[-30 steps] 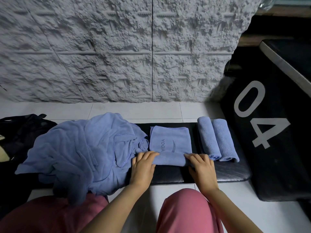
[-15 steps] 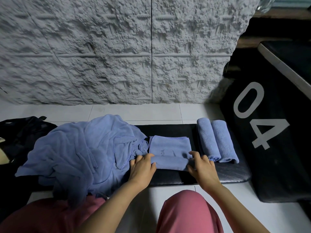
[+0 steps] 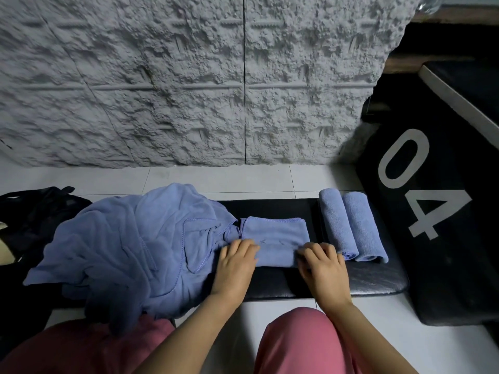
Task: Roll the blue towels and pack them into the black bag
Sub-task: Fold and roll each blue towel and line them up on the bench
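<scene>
While my left hand (image 3: 236,261) and right hand (image 3: 322,265) curl fingers over its rolled near edge, the folded blue microfibre towel (image 3: 275,234) lies on the black padded mat (image 3: 359,282), with bare mat beyond its far edge. Two rolled blue towels (image 3: 351,225) sit just right; a crumpled blue heap (image 3: 121,244) touches its left, black fabric bag (image 3: 40,211) beyond.

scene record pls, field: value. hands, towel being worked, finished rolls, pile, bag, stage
left hand: fingers curled over the near, rolled edge of the half-rolled towel
right hand: same grip, at the roll's right end
rolled towels: two, side by side on the black pad, right of the hands
towel pile: loose, unrolled, left of the hands
black bag: far left, beside the pile; inside not visible
stage: rolling; finished rolls not yet packed
</scene>
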A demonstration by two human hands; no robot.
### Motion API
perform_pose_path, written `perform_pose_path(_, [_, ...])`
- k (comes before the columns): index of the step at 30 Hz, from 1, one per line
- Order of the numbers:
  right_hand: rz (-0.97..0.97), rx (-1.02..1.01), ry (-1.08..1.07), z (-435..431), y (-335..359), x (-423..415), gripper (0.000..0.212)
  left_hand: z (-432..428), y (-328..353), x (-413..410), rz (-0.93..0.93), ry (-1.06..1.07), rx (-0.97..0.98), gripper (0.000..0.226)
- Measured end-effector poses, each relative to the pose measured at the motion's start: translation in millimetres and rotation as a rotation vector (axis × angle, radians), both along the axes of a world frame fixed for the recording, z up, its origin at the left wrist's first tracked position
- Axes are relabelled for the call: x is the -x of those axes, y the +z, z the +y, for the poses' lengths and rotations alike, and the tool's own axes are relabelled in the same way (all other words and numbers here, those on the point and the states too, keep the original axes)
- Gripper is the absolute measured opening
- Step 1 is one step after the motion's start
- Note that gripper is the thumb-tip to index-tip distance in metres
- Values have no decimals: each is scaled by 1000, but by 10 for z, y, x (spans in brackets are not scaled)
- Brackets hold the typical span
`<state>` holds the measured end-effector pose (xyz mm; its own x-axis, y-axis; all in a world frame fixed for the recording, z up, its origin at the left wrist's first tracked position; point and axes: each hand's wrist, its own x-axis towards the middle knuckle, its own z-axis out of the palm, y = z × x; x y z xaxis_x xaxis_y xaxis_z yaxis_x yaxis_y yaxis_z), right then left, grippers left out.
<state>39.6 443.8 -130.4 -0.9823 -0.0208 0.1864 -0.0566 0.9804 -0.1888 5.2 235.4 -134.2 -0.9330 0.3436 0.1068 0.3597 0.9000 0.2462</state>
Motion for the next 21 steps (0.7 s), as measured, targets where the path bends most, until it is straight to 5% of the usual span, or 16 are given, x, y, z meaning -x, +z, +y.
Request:
perform_pose_path(3, [-78, 1, 3, 3, 4, -20, 49, -28, -25, -37, -92, -6, 42, 68])
perform_pose_path(6, [-142, 4, -53, -14, 8, 29, 60, 27, 34, 3, -165, 40, -39, 61])
perform_pose_path(12, [-167, 233, -143, 25, 46, 10, 51, -65, 97, 4, -236, 98, -209, 46])
perform_pose_path(21, [-437, 379, -167, 117, 167, 51, 32, -75, 291, 23, -406, 126, -111, 31])
